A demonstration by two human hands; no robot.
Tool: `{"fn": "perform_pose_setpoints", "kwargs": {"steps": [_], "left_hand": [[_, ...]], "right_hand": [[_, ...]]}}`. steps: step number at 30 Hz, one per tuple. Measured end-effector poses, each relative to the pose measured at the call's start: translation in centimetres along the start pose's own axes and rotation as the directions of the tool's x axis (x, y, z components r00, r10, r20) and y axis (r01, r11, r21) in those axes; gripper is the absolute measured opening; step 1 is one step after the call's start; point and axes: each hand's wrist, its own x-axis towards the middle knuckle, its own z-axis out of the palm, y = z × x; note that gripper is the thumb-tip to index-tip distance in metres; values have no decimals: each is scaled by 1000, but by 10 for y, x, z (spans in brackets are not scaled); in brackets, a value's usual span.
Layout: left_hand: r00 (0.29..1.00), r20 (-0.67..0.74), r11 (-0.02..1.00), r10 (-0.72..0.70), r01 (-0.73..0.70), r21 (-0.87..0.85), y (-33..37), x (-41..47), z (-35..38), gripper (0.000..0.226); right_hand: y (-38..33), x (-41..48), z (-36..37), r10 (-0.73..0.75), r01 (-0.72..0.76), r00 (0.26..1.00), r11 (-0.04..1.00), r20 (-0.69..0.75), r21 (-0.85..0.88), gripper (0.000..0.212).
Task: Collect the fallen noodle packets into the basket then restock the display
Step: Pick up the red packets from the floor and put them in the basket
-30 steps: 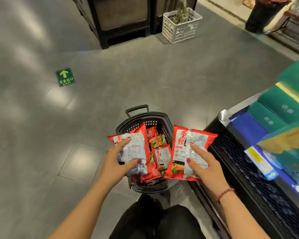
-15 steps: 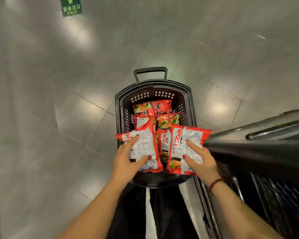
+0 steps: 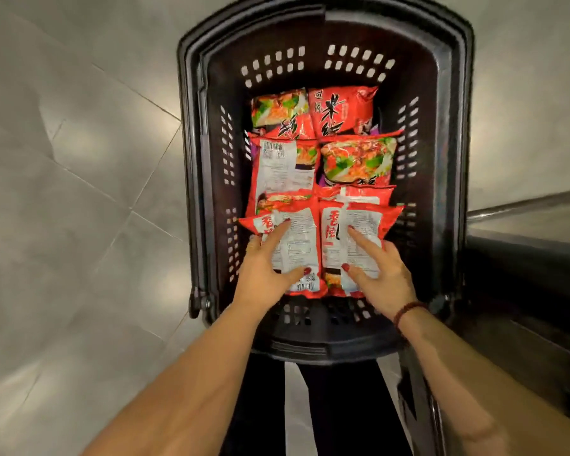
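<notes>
A: Your left hand [image 3: 267, 264] is holding the left packet [image 3: 298, 238] by its near end. Thumb and forefinger lie spread wide across its printed white back, and the other fingers curl round its outer edge.

B: Your right hand [image 3: 380, 271] mirrors that on the right packet [image 3: 362, 222], with thumb and forefinger fanned over the top and the remaining fingers tucked at the far edge. Neither hand is flat or pressed against the other. Each one has a grip on its own pack.

A: Both packs are inside the black basket [image 3: 438, 143], side by side at its near end, with their inner edges touching or nearly so. Your forearms come in over the near rim.

B: The other noodle packets [image 3: 357, 159] lie further in, in two rows. Some show the picture side and one shows its white label. The two you hold overlap the nearest of those. I cannot tell whether they are resting on them or held just above.

A: You have a bead bracelet [image 3: 408, 312] on your right wrist, right over the basket's near corner.

B: The perforated basket walls close in on both sides of your hands. Its handle bar [image 3: 199, 192] lies folded along the left rim.

A: On your right, a dark display fixture [image 3: 524, 274] with a metal top edge stands just beside the basket. On your left there is grey tiled floor [image 3: 79, 209].

B: Your dark trousers [image 3: 336, 416] show directly below the basket, between your arms.
</notes>
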Motion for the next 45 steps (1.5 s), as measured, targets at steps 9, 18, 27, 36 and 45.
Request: {"fn": "perform_pose_setpoints", "kwargs": {"steps": [9, 18, 27, 36, 45], "left_hand": [[998, -17, 888, 55, -41, 457, -13, -7, 16, 97], [957, -206, 739, 202, -11, 674, -2, 3, 14, 94], [939, -80, 557, 335, -129, 821, -16, 5, 9, 99], [996, 81, 545, 27, -82, 835, -24, 0, 18, 97], [899, 186, 644, 396, -417, 642, 55, -31, -48, 62]], "right_hand": [[5, -5, 13, -104, -43, 977, 766, -189, -641, 88], [10, 20, 17, -430, 232, 900, 602, -65, -764, 111], [28, 19, 26, -287, 178, 958, 615, -8, -768, 121], [30, 20, 33, -273, 165, 962, 570, 4, -805, 120], [-43, -47, -8, -307, 113, 930, 761, -200, -639, 83]]}}
